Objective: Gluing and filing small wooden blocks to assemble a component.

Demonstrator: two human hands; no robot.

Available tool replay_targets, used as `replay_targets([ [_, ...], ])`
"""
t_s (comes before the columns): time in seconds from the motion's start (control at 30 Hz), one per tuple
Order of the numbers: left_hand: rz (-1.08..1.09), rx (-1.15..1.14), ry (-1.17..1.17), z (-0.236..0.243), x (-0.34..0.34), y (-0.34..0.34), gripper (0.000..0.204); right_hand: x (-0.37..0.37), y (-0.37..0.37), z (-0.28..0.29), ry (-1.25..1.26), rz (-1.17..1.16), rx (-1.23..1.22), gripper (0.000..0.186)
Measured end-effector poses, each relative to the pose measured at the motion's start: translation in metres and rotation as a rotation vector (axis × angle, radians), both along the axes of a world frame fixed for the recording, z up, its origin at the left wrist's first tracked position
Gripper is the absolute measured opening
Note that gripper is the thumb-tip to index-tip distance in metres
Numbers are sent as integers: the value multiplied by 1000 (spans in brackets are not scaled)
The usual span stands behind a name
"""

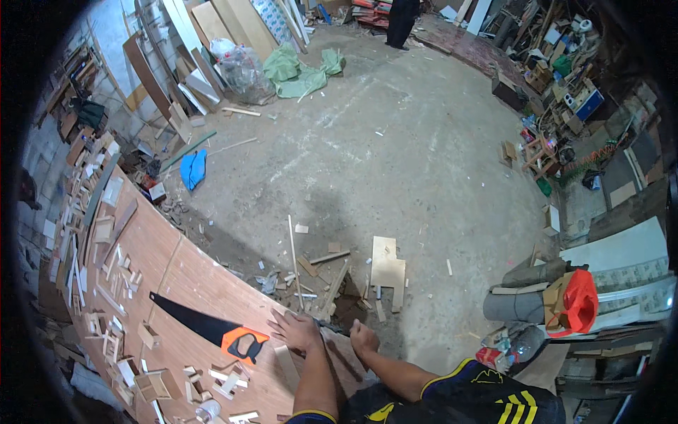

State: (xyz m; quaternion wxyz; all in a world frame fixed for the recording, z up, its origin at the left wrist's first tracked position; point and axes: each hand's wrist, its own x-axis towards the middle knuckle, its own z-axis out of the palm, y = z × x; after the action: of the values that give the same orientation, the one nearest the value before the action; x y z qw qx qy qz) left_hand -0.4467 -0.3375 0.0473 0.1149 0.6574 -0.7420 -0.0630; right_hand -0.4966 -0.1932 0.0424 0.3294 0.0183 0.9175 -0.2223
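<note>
At the edge of the wooden worktop (212, 283), my left hand (296, 331) lies flat with its fingers spread. My right hand (364, 338) is closed at one end of a dark, narrow tool (332, 326), whose kind I cannot make out. The tool runs from the right fist toward the left hand, along the worktop's edge. Left of my left hand lies a handsaw (205, 324) with a black blade and an orange and black handle. A pale wood strip (287, 366) rests beside my left forearm.
Small wooden boxes (157, 385) and offcuts cover the worktop's left side. Wood scraps (332, 258) and a pale plywood piece (387, 268) lie on the concrete floor (424, 177) beyond. A red bag (580, 300) sits at right. Another person's dark-clothed legs (402, 22) stand far off.
</note>
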Motion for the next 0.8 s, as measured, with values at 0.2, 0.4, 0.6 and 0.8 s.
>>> replay_targets([
  [0.2, 1, 51, -15, 4, 0, -3, 28, 4, -4, 16, 176, -19, -40, 46],
  [0.4, 6, 54, 19, -1, -3, -5, 26, 3, -5, 1, 252, -29, -23, 40],
  [0.6, 4, 21, 22, -5, 3, -3, 24, 8, -4, -3, 259, -39, -10, 38],
  [0.8, 7, 22, 27, -5, 0, -2, 25, 7, -5, -2, 230, -24, 47, 38],
])
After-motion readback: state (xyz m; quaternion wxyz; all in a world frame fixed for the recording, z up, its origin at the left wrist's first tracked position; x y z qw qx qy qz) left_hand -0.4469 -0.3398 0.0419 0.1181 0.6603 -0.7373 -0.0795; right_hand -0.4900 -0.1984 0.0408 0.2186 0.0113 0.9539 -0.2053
